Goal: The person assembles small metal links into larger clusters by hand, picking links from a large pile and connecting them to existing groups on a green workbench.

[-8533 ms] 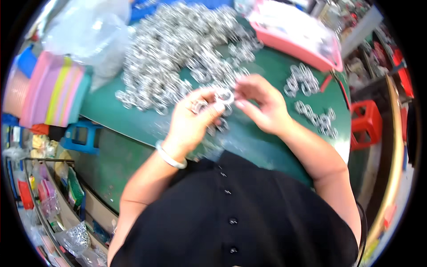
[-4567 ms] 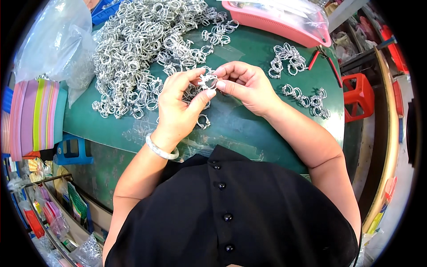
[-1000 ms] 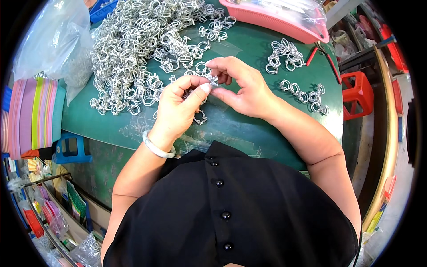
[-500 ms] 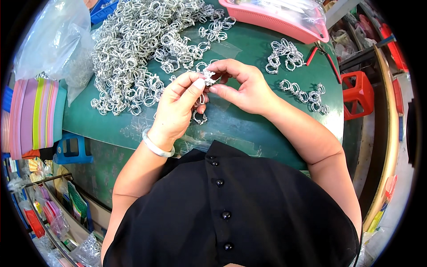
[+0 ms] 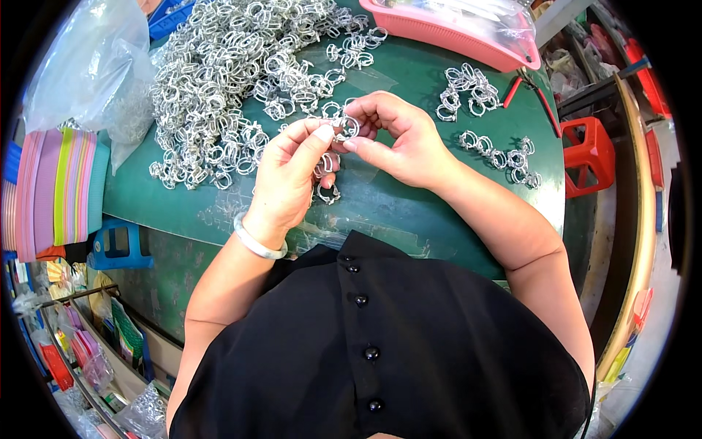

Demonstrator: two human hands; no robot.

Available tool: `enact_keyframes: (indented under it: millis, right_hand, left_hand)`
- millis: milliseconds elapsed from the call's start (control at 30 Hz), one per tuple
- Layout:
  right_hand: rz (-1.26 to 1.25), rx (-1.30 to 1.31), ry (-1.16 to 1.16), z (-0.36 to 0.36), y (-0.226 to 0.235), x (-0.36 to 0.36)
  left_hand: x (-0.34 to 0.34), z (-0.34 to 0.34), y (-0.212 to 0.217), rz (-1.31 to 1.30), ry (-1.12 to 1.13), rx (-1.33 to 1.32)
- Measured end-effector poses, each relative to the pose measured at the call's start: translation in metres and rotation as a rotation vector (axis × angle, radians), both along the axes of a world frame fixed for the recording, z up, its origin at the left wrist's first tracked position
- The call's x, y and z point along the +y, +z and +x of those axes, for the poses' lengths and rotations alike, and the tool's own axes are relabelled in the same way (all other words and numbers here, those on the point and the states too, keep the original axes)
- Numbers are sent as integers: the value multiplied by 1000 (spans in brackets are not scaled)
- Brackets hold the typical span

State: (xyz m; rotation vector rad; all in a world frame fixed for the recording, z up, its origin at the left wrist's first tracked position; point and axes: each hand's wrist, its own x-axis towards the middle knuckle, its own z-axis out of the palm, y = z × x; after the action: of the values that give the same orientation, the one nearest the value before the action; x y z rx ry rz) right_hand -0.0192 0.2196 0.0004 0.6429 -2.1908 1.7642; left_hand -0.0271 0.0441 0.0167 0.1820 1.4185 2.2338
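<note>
A silver metal ring (image 5: 349,129), like a finger ring, is pinched between my two hands above the table's near part. My left hand (image 5: 289,164) is closed on its left side with thumb and forefinger; more rings (image 5: 326,167) show under its curled fingers. My right hand (image 5: 402,143) grips the right side of the same ring between thumb and fingertips. One loose ring (image 5: 328,193) lies just below my left fingers. Behind and left of my hands spreads a large heap of similar silver rings (image 5: 219,80).
The green table (image 5: 409,212) also holds two small groups of rings (image 5: 468,91) at right. Red-handled pliers (image 5: 537,99) lie by its right edge, near a pink basket (image 5: 453,36). A clear plastic bag (image 5: 88,66) and red stool (image 5: 589,157) flank the table.
The ring between my fingers has turned, so its round opening now faces up toward view. My right fingers have lifted slightly; both arms stay in place.
</note>
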Motion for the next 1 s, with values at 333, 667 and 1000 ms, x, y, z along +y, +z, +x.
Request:
enact_keyframes:
  millis: [333,667,1000]
  right_hand:
    - [-245,-242,152,1,0,1]
    - [-364,-383,208,2,7,3]
    - [-366,-388,212,1,6,2]
  left_hand:
    - [-6,-4,-3,-31,-3,-39]
    - [-7,-3,-5,44,-7,-78]
    - [-8,-5,-3,63,-25,-76]
